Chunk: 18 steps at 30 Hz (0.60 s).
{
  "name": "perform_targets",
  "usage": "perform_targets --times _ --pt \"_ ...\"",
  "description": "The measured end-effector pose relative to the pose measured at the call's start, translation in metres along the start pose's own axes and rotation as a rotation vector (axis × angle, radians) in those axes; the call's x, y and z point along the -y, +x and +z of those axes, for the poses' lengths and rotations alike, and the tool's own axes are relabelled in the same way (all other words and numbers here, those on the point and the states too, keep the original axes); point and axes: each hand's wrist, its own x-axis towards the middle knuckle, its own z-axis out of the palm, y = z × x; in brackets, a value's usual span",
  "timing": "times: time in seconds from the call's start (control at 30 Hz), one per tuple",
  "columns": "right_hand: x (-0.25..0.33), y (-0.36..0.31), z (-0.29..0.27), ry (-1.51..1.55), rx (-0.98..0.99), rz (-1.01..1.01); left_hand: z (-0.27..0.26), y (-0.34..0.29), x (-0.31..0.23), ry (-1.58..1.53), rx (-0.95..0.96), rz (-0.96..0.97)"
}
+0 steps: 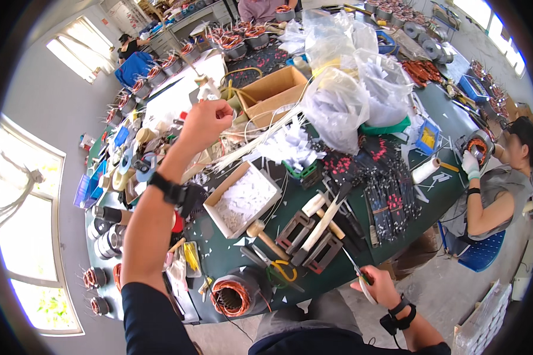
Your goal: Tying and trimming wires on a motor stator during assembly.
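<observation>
My left hand is stretched out over the far left of the table, beside an open cardboard box. Its fingers are curled together in a pinch; whatever they hold is too small or hidden to name. Low on the right, at the table's near edge, my right hand grips a pair of scissors, whose blades point up and away over the table edge. A motor stator with copper windings lies on its side at the near edge, its bore facing left.
A white box of paper scraps, a mallet, yellow-handled scissors and metal blocks crowd the green table. Bundled black sleeves and plastic bags lie beyond. A co-worker handles another stator at right.
</observation>
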Motion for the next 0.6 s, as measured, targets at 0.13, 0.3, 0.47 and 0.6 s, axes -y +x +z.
perform_targets --times 0.13,0.3,0.47,0.6 --pt "-0.028 -0.038 -0.021 -0.011 -0.135 0.068 0.057 0.047 0.047 0.003 -0.023 -0.034" --pt "-0.074 -0.058 -0.026 0.126 -0.185 0.334 0.098 0.005 0.082 -0.142 0.179 -0.125" --pt "-0.08 -0.025 -0.029 0.055 -0.115 0.267 0.044 -0.098 0.073 -0.114 0.278 -0.234" --pt "-0.072 0.059 -0.034 -0.285 -0.039 0.099 -0.029 -0.213 0.081 -0.054 0.339 -0.551"
